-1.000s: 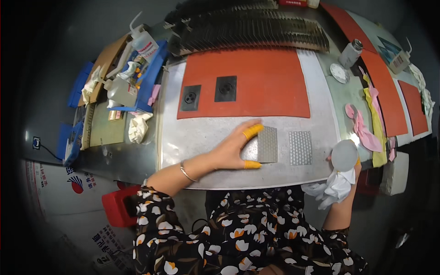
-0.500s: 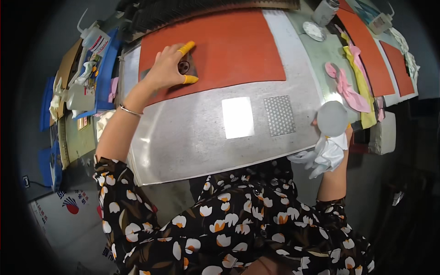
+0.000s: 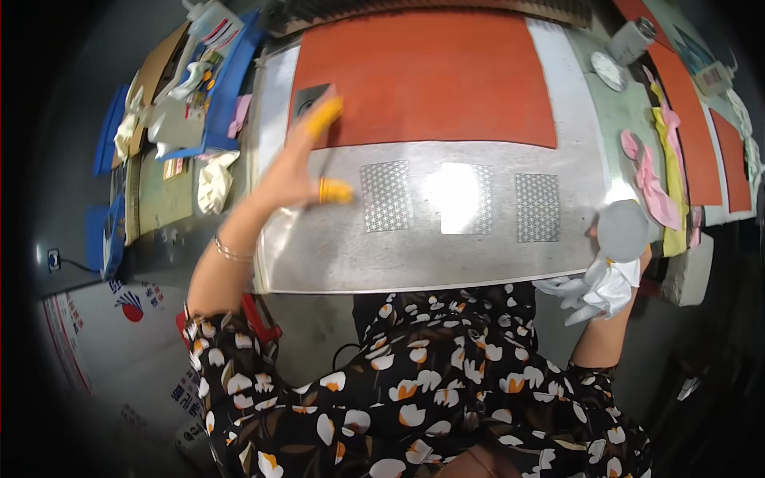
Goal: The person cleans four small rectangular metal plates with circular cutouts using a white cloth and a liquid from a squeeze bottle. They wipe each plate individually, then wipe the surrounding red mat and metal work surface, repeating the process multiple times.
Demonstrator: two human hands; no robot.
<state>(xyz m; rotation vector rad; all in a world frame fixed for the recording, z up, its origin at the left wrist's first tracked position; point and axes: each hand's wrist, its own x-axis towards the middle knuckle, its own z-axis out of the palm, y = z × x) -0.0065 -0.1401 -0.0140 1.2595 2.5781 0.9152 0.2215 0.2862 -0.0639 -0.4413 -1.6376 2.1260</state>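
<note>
My left hand (image 3: 307, 163), with yellow finger cots on thumb and forefinger, is open above the left of the grey metal worktop (image 3: 470, 267). Just right of its thumb lies a thin rectangular plate (image 3: 386, 197) with a fine lattice pattern. A second such plate (image 3: 481, 209), half washed out by glare, and a third (image 3: 538, 209) continue the row. Behind my left fingers a dark plate (image 3: 309, 99) rests on the red mat (image 3: 430, 88). My right hand (image 3: 644, 256), mostly hidden, grips a round grey disc-topped thing (image 3: 623, 231) and a bunched white cloth or glove (image 3: 610, 291).
A blue tray (image 3: 225, 99) at left holds a squeeze bottle (image 3: 213, 25) and small items. A crumpled white glove (image 3: 215, 183) lies beside the worktop. At right are pink gloves (image 3: 655, 187), yellow cloth (image 3: 676, 187), a metal can (image 3: 632, 40) and a round white dish (image 3: 609, 72).
My left hand has come back from the dark plate on the red mat toward me and opened. A third lattice plate now lies at the row's left. My right hand keeps its hold.
</note>
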